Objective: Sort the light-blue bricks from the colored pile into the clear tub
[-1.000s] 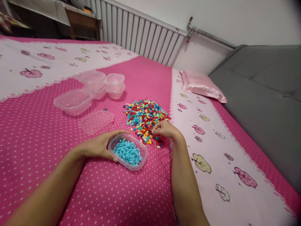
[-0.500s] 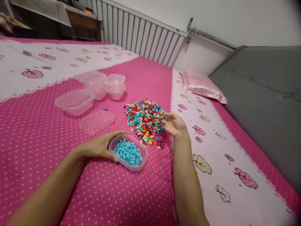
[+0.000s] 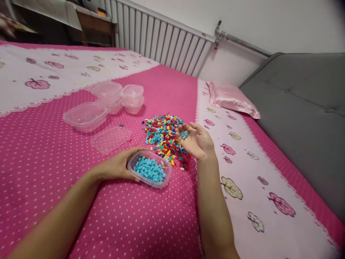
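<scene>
My left hand (image 3: 122, 163) is closed round the left end of a clear plastic container (image 3: 167, 177) that is partly filled with light blue toy bricks (image 3: 149, 169). The container is tipped a little toward me. My right hand (image 3: 196, 141) is palm up with curled fingers, cupping several light blue bricks (image 3: 184, 134) near the fingertips. It is over the right side of a pile of mixed small bricks (image 3: 163, 133) in red, yellow, blue, green and white, and hides part of that pile.
A clear lid (image 3: 111, 140) lies left of the pile, with a dark blue brick (image 3: 121, 126) and a pink brick (image 3: 129, 140) at its edges. Behind stand lidded clear containers (image 3: 85, 117), some stacked. A pink pillow (image 3: 231, 99) rests near the grey headboard (image 3: 299, 100).
My right hand has turned its palm further up, showing more light blue bricks in it. My left hand has moved the container slightly up and to the right.
</scene>
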### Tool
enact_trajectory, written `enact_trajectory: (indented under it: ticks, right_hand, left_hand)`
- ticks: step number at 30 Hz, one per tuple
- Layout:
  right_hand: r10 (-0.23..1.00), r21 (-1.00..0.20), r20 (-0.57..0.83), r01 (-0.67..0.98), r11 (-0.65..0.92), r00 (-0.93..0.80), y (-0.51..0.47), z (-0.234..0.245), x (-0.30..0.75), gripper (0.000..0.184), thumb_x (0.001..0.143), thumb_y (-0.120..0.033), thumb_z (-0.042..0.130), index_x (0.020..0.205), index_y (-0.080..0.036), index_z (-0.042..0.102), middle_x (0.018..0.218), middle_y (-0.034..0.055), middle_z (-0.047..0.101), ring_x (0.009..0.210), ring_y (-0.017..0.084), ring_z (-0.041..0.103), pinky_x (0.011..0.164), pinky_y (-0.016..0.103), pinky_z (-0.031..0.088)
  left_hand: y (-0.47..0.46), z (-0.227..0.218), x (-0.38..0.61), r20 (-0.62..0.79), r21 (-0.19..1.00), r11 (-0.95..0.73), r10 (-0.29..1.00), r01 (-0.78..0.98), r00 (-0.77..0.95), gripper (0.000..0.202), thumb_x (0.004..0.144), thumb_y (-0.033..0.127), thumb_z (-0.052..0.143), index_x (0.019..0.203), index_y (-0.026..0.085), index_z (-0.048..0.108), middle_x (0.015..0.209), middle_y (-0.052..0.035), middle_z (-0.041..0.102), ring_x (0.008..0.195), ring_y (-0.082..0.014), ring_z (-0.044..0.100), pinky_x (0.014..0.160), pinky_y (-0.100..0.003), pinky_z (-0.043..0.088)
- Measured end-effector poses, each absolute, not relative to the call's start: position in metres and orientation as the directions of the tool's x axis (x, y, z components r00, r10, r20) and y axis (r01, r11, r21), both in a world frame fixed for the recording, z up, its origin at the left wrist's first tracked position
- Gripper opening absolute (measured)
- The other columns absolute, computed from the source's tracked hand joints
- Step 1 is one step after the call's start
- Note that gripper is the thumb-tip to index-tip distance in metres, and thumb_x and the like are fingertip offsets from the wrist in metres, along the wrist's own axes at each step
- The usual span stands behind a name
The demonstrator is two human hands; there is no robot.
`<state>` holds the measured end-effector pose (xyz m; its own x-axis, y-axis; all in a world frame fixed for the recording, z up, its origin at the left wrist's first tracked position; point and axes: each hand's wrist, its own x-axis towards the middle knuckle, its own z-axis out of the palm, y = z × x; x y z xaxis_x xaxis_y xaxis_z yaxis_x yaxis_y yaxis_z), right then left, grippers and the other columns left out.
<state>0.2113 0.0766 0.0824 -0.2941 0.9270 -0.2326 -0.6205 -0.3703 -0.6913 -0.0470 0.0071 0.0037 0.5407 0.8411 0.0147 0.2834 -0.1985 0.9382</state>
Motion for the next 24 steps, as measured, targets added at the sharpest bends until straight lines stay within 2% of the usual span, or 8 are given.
enact_trajectory:
  ticks: [4, 8, 13, 15, 17, 19, 21, 24]
  right_hand:
    - [0.862, -0.818, -0.091, -0.457, -0.351, -0.499, 0.053, 0.089, 0.191, 0.016, 0.084, -0.034, 0.057, 0.08, -0.019, 0.062, 0.082, 0.0023, 0.066, 0.087, 0.014, 0.063, 0.088, 0.031, 0.051]
    - [0.796, -0.935, -0.022, -0.27, -0.23, -0.605, 0.032, 0.094, 0.176, 0.028, 0.083, -0.047, 0.06, 0.084, -0.019, 0.064, 0.091, 0.0037, 0.067, 0.096, 0.016, 0.061, 0.099, 0.035, 0.043]
    - [0.899, -0.996, 0.068, -0.087, 0.034, -0.434, 0.035, 0.095, 0.189, 0.026, 0.083, -0.046, 0.058, 0.092, -0.022, 0.064, 0.102, 0.0034, 0.066, 0.104, 0.015, 0.058, 0.1, 0.035, 0.04]
    - [0.96, -0.984, 0.103, 0.116, 0.137, -0.26, 0.046, 0.09, 0.206, 0.024, 0.085, -0.041, 0.056, 0.098, -0.022, 0.063, 0.107, 0.0039, 0.065, 0.104, 0.017, 0.057, 0.099, 0.036, 0.04]
    - [0.985, -0.864, 0.166, 0.474, 0.169, -0.048, 0.059, 0.083, 0.224, 0.024, 0.085, -0.033, 0.055, 0.105, -0.022, 0.062, 0.109, 0.0063, 0.064, 0.103, 0.019, 0.057, 0.096, 0.038, 0.041]
    - [0.984, -0.612, 0.14, 0.791, -0.002, 0.111, 0.071, 0.073, 0.24, 0.027, 0.084, -0.024, 0.053, 0.109, -0.021, 0.063, 0.11, 0.0103, 0.065, 0.103, 0.022, 0.057, 0.095, 0.039, 0.041]
    - [0.98, -0.417, 0.03, 0.894, -0.166, 0.197, 0.081, 0.062, 0.251, 0.03, 0.081, -0.019, 0.053, 0.108, -0.021, 0.066, 0.105, 0.0129, 0.067, 0.1, 0.024, 0.06, 0.088, 0.037, 0.044]
    - [0.975, -0.273, -0.113, 0.937, -0.217, 0.193, 0.091, 0.047, 0.255, 0.038, 0.075, -0.014, 0.056, 0.109, -0.023, 0.068, 0.105, 0.0124, 0.068, 0.095, 0.024, 0.064, 0.078, 0.031, 0.047]
  left_hand:
    - [0.007, 0.003, -0.047, 0.027, 0.929, -0.22, 0.842, 0.299, 0.538, 0.086, 0.06, 0.033, 0.083, 0.134, 0.023, 0.039, 0.132, -0.0103, 0.055, 0.12, -0.0298, 0.053, 0.1, -0.043, 0.044]
    - [0.007, 0.001, -0.048, 0.025, 0.938, -0.203, 0.848, 0.28, 0.53, 0.084, 0.061, 0.033, 0.082, 0.133, 0.024, 0.039, 0.133, -0.0103, 0.054, 0.121, -0.0295, 0.052, 0.1, -0.044, 0.043]
    - [0.006, 0.0, -0.048, 0.035, 0.947, -0.201, 0.84, 0.25, 0.542, 0.087, 0.06, 0.033, 0.083, 0.134, 0.023, 0.039, 0.134, -0.0107, 0.053, 0.123, -0.03, 0.051, 0.103, -0.045, 0.041]
    - [0.007, 0.001, -0.048, 0.028, 0.953, -0.189, 0.833, 0.237, 0.553, 0.086, 0.06, 0.034, 0.083, 0.134, 0.023, 0.039, 0.134, -0.0111, 0.053, 0.123, -0.0302, 0.051, 0.103, -0.045, 0.04]
    - [0.007, 0.002, -0.048, 0.022, 0.956, -0.179, 0.831, 0.231, 0.556, 0.086, 0.06, 0.035, 0.083, 0.133, 0.022, 0.041, 0.134, -0.0116, 0.054, 0.123, -0.0306, 0.051, 0.102, -0.045, 0.041]
    - [0.007, 0.003, -0.048, 0.014, 0.956, -0.173, 0.835, 0.238, 0.55, 0.086, 0.059, 0.036, 0.084, 0.132, 0.022, 0.041, 0.133, -0.0116, 0.054, 0.122, -0.0308, 0.051, 0.101, -0.044, 0.042]
    - [0.007, 0.003, -0.048, 0.004, 0.953, -0.168, 0.837, 0.251, 0.547, 0.086, 0.059, 0.036, 0.084, 0.132, 0.022, 0.041, 0.133, -0.0113, 0.054, 0.121, -0.0308, 0.052, 0.101, -0.043, 0.042]
    - [0.006, 0.005, -0.047, -0.002, 0.954, -0.163, 0.837, 0.253, 0.548, 0.086, 0.059, 0.037, 0.083, 0.132, 0.022, 0.04, 0.133, -0.0112, 0.054, 0.121, -0.0305, 0.052, 0.1, -0.042, 0.043]
